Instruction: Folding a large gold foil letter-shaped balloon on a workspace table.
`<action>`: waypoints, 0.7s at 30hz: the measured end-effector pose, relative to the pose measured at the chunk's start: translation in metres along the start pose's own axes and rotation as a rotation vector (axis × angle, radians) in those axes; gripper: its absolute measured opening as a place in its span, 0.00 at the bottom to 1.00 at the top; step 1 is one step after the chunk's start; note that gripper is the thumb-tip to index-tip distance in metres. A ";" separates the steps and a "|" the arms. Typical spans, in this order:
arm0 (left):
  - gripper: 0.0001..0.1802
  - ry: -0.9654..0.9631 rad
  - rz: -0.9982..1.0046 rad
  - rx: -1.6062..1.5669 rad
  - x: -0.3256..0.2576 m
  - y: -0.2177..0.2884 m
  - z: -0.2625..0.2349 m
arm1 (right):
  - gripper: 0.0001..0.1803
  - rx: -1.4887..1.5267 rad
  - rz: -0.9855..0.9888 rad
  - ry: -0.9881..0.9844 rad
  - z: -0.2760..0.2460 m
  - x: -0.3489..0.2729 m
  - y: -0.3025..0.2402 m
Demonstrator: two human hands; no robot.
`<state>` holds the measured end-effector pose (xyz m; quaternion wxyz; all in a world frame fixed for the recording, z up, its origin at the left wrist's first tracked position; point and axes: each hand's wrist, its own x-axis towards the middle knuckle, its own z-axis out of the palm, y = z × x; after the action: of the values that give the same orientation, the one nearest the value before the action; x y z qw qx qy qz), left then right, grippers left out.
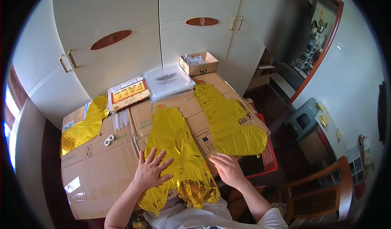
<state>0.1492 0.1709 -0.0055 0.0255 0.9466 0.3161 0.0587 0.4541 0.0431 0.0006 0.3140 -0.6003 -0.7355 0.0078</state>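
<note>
A flat gold foil balloon (173, 135) lies right in front of me on the cardboard, its lower end reaching over the near edge toward my lap. My left hand (153, 171) rests on its left side, palm down with the fingers spread. Just right of this balloon is my right hand (229, 170), fingers stretched out and close together, with nothing seen in it; whether it touches the cardboard I cannot tell. Beyond it, a second gold foil balloon (232, 123) lies flat at the right. Another gold foil piece (87, 125) is spread at the far left.
Flattened cardboard (106, 172) covers the table. On it are small white rolls (109, 139), clear straws (121, 121), a printed packet (129, 94), clear plastic bags (169, 82) and an open box (199, 68). A red crate (269, 157) and wooden chair (344, 184) stand right.
</note>
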 end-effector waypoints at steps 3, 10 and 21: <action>0.35 0.000 -0.003 -0.004 0.000 0.000 -0.002 | 0.16 -0.084 -0.139 -0.113 0.019 0.013 0.014; 0.36 -0.014 -0.010 -0.033 0.000 0.000 -0.002 | 0.17 -0.032 -0.170 -0.173 0.031 0.014 0.017; 0.36 -0.017 -0.012 -0.046 -0.001 0.000 -0.001 | 0.20 -0.006 -0.168 -0.224 0.032 0.012 0.024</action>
<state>0.1480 0.1706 -0.0051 0.0504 0.9443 0.3199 0.0577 0.4588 0.0722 -0.0287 0.2278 -0.5329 -0.8136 0.0462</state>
